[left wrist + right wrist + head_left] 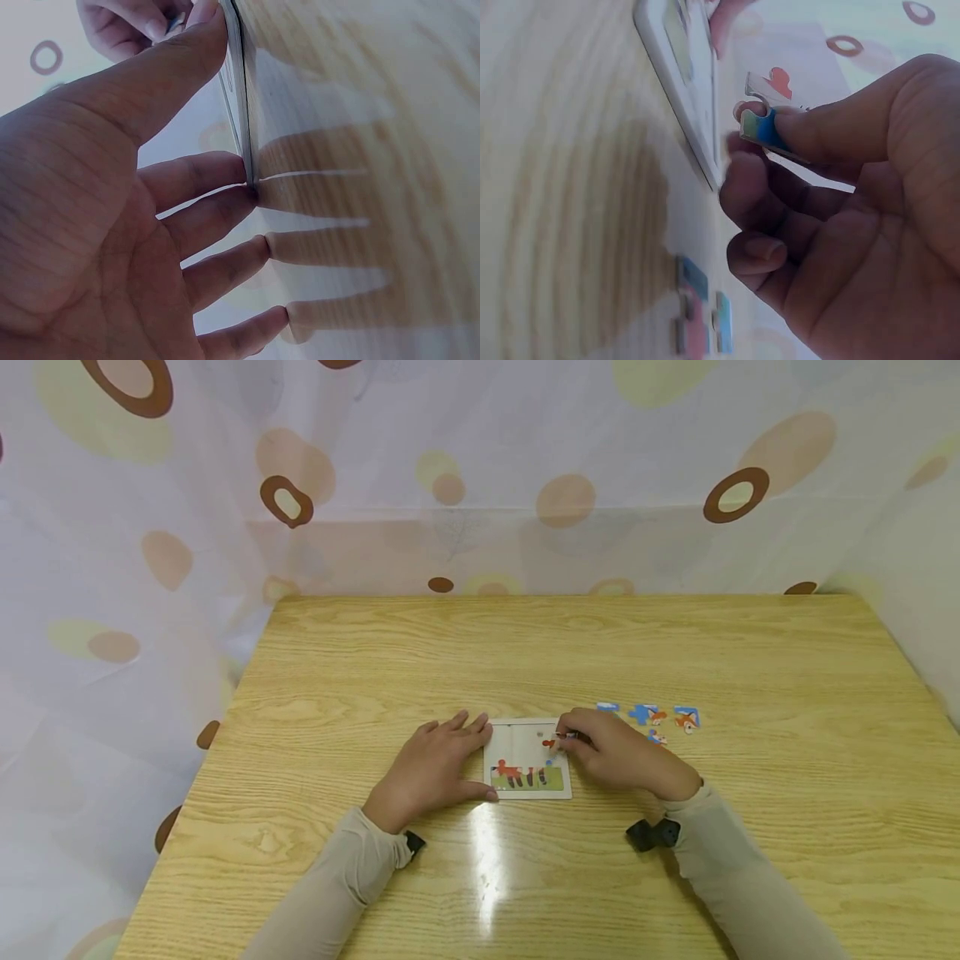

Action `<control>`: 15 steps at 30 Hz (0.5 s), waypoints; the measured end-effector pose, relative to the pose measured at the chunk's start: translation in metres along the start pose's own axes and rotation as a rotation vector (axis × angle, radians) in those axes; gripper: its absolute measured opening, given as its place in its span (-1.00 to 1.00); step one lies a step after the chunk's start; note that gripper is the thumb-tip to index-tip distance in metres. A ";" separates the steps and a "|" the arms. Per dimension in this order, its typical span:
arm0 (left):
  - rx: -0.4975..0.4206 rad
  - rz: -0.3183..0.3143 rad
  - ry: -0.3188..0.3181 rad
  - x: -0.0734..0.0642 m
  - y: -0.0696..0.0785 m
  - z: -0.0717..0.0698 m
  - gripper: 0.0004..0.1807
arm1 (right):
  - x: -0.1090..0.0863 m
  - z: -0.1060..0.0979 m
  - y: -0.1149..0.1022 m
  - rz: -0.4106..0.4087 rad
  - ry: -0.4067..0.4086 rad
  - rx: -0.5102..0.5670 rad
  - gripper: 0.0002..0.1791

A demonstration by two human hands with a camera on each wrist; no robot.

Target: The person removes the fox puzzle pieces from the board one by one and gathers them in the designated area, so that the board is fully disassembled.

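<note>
Right hand [622, 753] pinches a puzzle piece [758, 130] over the right side of the puzzle board [532, 795], while the left hand [435, 762], fingers spread, touches its left edge (presumably against sliding), loose pieces [686, 718] lying to the right, seemingly for easy reach.

Bare tabletop [450, 652] beyond the puzzle tray [527, 795] gives me passage, up to a patterned sheet [480, 443]. Loose puzzle pieces [642, 714] obstruct just past my right hand [622, 752].

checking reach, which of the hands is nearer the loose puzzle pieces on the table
Right. The right hand is close beside the loose puzzle pieces, pinching a blue-green piece; the left hand is farther off, at the left edge of the puzzle board.
</note>
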State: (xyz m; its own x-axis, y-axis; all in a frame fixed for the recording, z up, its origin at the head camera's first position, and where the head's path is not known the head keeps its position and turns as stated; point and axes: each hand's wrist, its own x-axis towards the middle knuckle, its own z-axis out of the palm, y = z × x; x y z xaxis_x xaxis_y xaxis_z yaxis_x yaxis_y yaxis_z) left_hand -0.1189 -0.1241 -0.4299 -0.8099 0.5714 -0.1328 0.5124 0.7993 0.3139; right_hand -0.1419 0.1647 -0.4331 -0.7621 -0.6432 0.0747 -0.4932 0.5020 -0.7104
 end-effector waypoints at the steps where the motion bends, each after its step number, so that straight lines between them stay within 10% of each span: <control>1: -0.001 0.000 0.000 0.000 0.000 0.000 0.05 | 0.000 -0.002 0.000 0.008 0.003 0.004 -0.87; 15: -0.010 0.001 -0.014 -0.001 0.001 -0.002 0.04 | -0.021 -0.027 0.008 0.174 0.032 0.060 -0.89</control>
State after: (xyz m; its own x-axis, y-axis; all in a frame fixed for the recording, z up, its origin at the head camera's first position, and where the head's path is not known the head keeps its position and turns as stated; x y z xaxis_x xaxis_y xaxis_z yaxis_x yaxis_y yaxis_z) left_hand -0.1185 -0.1246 -0.4275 -0.8053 0.5747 -0.1456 0.5103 0.7970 0.3229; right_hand -0.1412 0.1975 -0.4218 -0.8469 -0.5308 -0.0315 -0.3278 0.5677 -0.7552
